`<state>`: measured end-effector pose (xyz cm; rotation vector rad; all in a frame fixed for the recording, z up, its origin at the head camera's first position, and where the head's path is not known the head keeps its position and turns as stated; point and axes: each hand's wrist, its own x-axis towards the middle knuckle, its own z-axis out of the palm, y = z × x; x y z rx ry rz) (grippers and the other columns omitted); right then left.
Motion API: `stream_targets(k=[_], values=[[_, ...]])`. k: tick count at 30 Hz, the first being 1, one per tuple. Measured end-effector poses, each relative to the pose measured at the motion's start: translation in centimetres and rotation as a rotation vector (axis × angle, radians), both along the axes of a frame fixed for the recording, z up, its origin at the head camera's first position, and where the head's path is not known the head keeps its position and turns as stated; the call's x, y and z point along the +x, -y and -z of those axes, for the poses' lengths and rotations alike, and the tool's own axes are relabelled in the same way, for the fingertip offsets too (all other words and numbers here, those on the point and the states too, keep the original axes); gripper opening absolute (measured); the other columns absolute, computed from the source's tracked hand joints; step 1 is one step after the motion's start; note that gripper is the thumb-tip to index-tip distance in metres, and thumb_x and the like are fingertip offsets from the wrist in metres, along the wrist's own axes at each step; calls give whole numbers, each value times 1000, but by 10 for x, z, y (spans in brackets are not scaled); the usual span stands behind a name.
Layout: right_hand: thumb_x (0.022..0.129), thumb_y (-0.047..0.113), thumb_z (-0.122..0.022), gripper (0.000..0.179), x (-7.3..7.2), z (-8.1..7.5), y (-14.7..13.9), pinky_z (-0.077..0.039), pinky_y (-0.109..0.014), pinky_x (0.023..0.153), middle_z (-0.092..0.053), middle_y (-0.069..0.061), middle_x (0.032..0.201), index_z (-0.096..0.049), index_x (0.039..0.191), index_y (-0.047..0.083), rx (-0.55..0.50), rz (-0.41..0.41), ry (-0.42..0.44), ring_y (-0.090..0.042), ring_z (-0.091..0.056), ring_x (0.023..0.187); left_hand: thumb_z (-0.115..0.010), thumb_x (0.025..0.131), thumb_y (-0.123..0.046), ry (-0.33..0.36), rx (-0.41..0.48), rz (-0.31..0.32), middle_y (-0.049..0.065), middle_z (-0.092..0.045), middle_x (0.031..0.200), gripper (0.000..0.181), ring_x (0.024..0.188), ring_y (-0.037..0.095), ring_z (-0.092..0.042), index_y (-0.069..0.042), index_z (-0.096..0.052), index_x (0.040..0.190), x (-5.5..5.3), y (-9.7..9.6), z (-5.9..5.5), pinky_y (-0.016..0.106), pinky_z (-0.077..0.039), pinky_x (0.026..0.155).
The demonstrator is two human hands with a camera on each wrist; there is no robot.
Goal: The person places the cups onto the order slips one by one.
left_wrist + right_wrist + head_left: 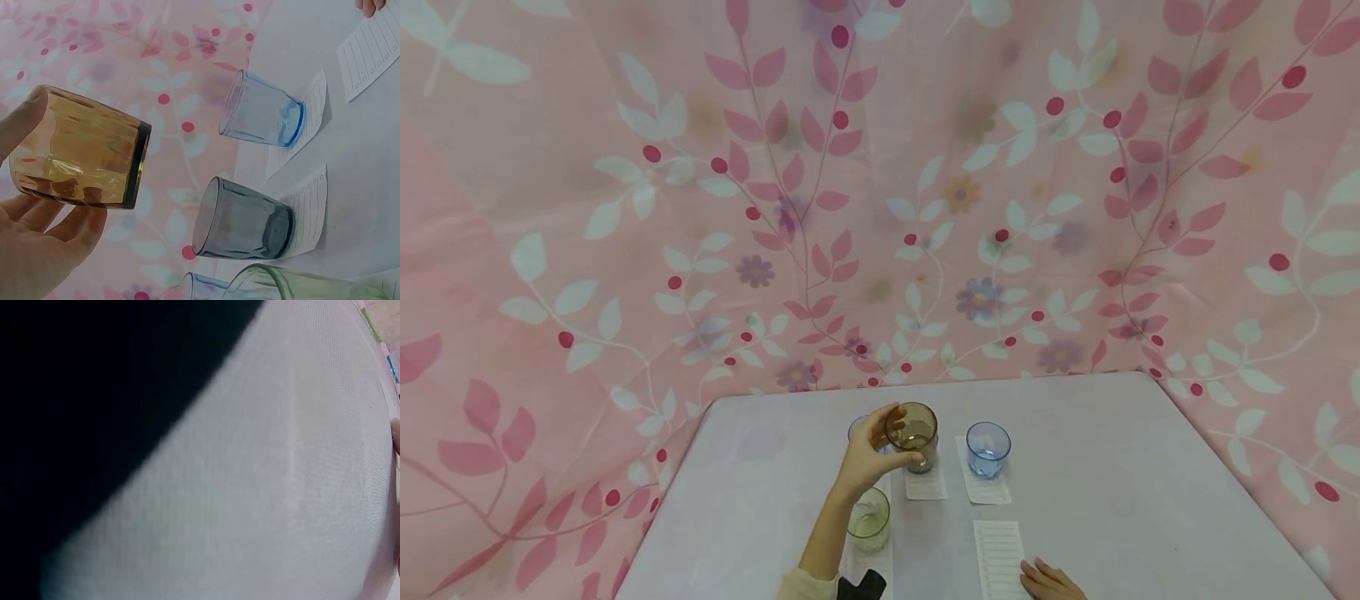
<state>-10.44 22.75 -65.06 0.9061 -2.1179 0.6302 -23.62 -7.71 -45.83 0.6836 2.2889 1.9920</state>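
Observation:
My left hand (868,454) grips an amber glass (84,150), its thumb on one side and fingers on the other. The glass is held up off the table, and in the head view it overlaps a grey glass (244,222) that stands on a paper slip. To the right, a blue glass (988,454) stands on its own slip. A green glass (868,529) is nearer, beside my left forearm. Another blue glass (203,286) is mostly hidden behind my left hand in the head view. My right hand (1051,578) rests at the edge of a lined paper slip (998,554), fingers extended.
The table (1120,483) has a white cover. Behind it hangs a pink curtain (880,208) printed with leaves and flowers. A dark blurred shape (94,412) blocks much of the right wrist view.

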Motion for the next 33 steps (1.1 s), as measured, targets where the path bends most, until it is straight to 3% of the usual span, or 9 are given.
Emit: stream_targets(k=[10, 21, 23, 28, 33], values=[[85, 45, -64, 66, -2, 6, -1, -13, -8, 109, -33, 12, 142, -34, 138, 20, -11, -1, 4, 2, -22, 136, -82, 72, -16, 6, 30, 38, 18, -52, 133, 76, 122, 36, -48, -1, -44, 136, 11, -13, 12, 50, -38, 103], [59, 31, -84, 79, 3, 7, 0, -10, -3, 104, -34, 20, 138, -45, 126, 20, -44, 59, 127, 9, -24, 131, -82, 70, -5, 28, 74, 79, 18, -54, 130, 74, 121, 34, -50, 2, -45, 134, 27, -30, 22, 39, -41, 103], [60, 31, -84, 81, 4, 6, 1, -10, -3, 105, -34, 19, 138, -41, 129, 22, -35, 57, 122, 8, -23, 132, -82, 69, -5, 27, 75, 77, 16, -55, 129, 74, 119, 33, -51, 2, -46, 134, 27, -32, 29, 35, -43, 102], [62, 35, -83, 91, 3, 7, 1, -9, -4, 104, -33, 17, 139, -31, 137, 29, -9, 42, 100, 7, -21, 133, -81, 68, 0, 34, 97, 74, 18, -54, 130, 75, 119, 37, -50, 0, -46, 134, 34, -39, 37, 41, -42, 102], [67, 32, -79, 90, 1, 8, -1, -7, -4, 104, -29, 19, 143, -28, 141, 31, 2, 16, 88, 7, -17, 134, -82, 67, -2, 66, 102, 77, 15, -56, 130, 74, 119, 37, -51, -2, -48, 133, 42, -46, 45, 42, -43, 101]])
